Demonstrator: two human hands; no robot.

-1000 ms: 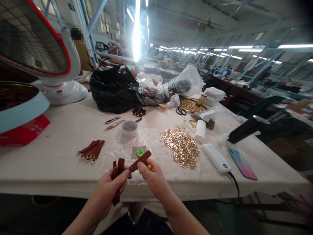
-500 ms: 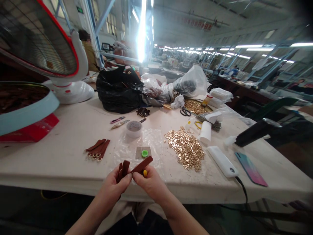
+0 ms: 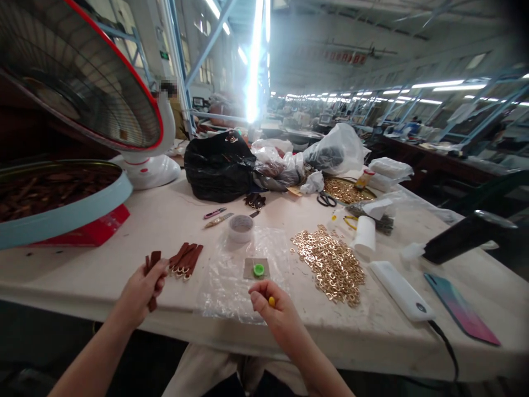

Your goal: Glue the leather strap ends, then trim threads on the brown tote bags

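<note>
My left hand (image 3: 142,289) is closed round several brown strips (image 3: 154,257), just left of a fanned pile of brown strips with gold rings (image 3: 187,259) on the table. My right hand (image 3: 273,303) is curled over the front of a clear plastic sheet (image 3: 223,275), with a small yellow-tipped tool (image 3: 271,301) showing between its fingers; the rest of the tool is hidden. Beyond that hand, a round green item (image 3: 258,269) sits on a small grey-brown plate. To the right lies a heap of gold rings (image 3: 330,264).
A fan (image 3: 144,171) and a round tray of brown pieces (image 3: 66,212) stand left. Tape (image 3: 241,228), scissors (image 3: 326,199) and a black bag (image 3: 219,168) lie further back. At right are a power bank (image 3: 399,289), a phone (image 3: 462,309) and a black device (image 3: 465,237).
My hands have parted. The left hand has moved left beside the fanned pile with brown strips in it; the right no longer touches a brown strip. The view has shifted left.
</note>
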